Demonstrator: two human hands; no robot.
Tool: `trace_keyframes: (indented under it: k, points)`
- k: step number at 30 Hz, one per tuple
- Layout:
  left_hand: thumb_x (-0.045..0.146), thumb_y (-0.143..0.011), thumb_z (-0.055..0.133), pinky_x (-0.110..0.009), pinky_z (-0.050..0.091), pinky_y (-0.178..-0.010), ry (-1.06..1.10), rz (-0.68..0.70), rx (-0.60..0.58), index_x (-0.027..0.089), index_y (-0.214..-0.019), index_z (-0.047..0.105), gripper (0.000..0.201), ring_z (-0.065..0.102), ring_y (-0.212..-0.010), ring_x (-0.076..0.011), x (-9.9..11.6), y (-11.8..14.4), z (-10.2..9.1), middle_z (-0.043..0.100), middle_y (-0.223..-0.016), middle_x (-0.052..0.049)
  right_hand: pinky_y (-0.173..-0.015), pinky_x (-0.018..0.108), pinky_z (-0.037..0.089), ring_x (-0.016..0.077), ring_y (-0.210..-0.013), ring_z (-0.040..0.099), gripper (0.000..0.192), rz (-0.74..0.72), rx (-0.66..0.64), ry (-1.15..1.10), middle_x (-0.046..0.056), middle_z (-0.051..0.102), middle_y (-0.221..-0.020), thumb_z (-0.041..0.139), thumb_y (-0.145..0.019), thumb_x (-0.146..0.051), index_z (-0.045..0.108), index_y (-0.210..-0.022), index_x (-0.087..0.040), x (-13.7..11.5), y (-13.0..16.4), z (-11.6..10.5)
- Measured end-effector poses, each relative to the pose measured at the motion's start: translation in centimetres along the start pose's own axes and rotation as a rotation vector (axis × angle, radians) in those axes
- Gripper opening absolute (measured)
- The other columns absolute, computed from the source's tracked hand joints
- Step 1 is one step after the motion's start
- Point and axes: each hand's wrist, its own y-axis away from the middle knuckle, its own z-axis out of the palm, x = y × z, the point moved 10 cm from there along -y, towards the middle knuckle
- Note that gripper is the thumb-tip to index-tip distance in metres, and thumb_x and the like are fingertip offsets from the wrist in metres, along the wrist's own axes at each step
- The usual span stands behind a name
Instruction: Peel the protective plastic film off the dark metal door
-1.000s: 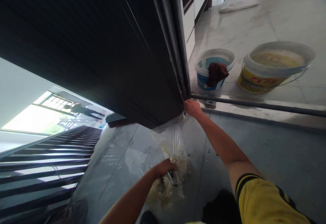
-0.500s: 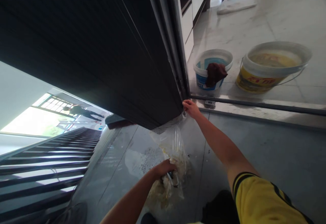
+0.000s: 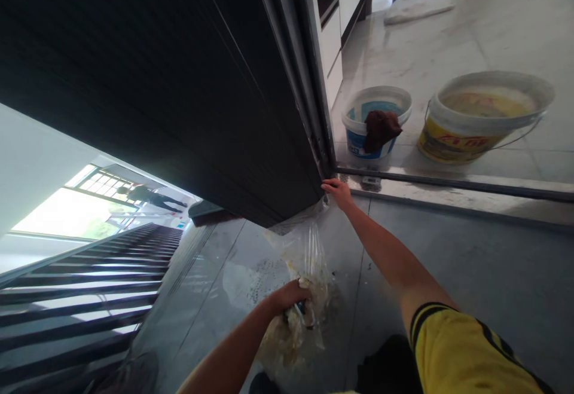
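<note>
My left hand (image 3: pixel 292 296) is closed round a crumpled bundle of clear plastic film (image 3: pixel 287 337), stained yellowish, just above the floor. From this bundle the film stretches up to the bottom edge of a dark ribbed panel (image 3: pixel 192 101). My right hand (image 3: pixel 337 192) is at the panel's lower corner, beside the dark metal frame (image 3: pixel 309 83). Its thumb and forefinger are pinched together there. A tip of the film lies just below those fingers; whether they grip it is hidden.
Beyond the metal floor track (image 3: pixel 448 185) stand a blue-and-white bucket (image 3: pixel 359 140) with a brown rag (image 3: pixel 381 131) over its rim and a yellow-labelled bucket (image 3: pixel 461 143). A slatted railing (image 3: pixel 89 292) runs along the left. A distant person (image 3: pixel 150 195) is near the windows.
The view has shifted very slightly. My right fingers have moved a little at the corner and look straighter. My left hand keeps its hold on the plastic film.
</note>
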Motion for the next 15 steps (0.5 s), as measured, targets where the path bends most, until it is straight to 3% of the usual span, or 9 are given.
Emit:
trace_keyframes:
  k: [6, 9, 11, 15]
  points:
    - [0.024, -0.054, 0.058, -0.023, 0.037, -0.061, 0.003, 0.009, -0.002, 0.011, -0.075, 0.063, 0.025, 0.045, -0.063, -0.0107, 0.6, 0.1, 0.2, 0.054, -0.065, 0.001, -0.061, 0.026, 0.045, 0.0089, -0.057, 0.053, 0.036, 0.018, -0.049, -0.086, -0.002, 0.06, -0.067, 0.072, -0.056, -0.042, 0.068, -0.082, -0.018, 1.4, -0.3, -0.2]
    - [0.025, -0.053, 0.058, -0.023, 0.036, -0.059, 0.0, 0.006, 0.009, 0.011, -0.072, 0.062, 0.024, 0.043, -0.059, -0.0101, 0.6, 0.1, 0.1, 0.051, -0.061, 0.002, -0.064, 0.029, 0.047, 0.0111, -0.06, 0.056, 0.037, 0.014, -0.065, -0.021, -0.001, 0.06, -0.069, 0.066, -0.062, -0.046, 0.067, -0.087, -0.017, 1.4, -0.1, -0.4]
    - [0.025, -0.052, 0.059, -0.023, 0.036, -0.058, 0.003, 0.014, 0.015, 0.011, -0.071, 0.061, 0.024, 0.043, -0.06, -0.0103, 0.6, 0.0, 0.0, 0.051, -0.061, 0.002, -0.066, 0.028, 0.047, 0.0126, -0.065, 0.058, 0.033, -0.08, -0.063, 0.182, 0.002, 0.062, -0.074, 0.062, -0.068, -0.043, 0.068, -0.088, -0.017, 0.1, 0.0, -0.5]
    - [0.026, -0.053, 0.059, -0.024, 0.037, -0.058, 0.007, 0.009, -0.002, 0.011, -0.075, 0.062, 0.027, 0.046, -0.061, -0.0118, 0.2, -0.2, 0.0, 0.054, -0.064, 0.001, -0.071, 0.026, 0.043, 0.0144, -0.076, 0.057, 0.022, -0.388, -0.059, 0.797, 0.006, 0.063, -0.084, 0.05, -0.079, -0.029, 0.069, -0.086, -0.018, -3.6, 1.1, 0.7]
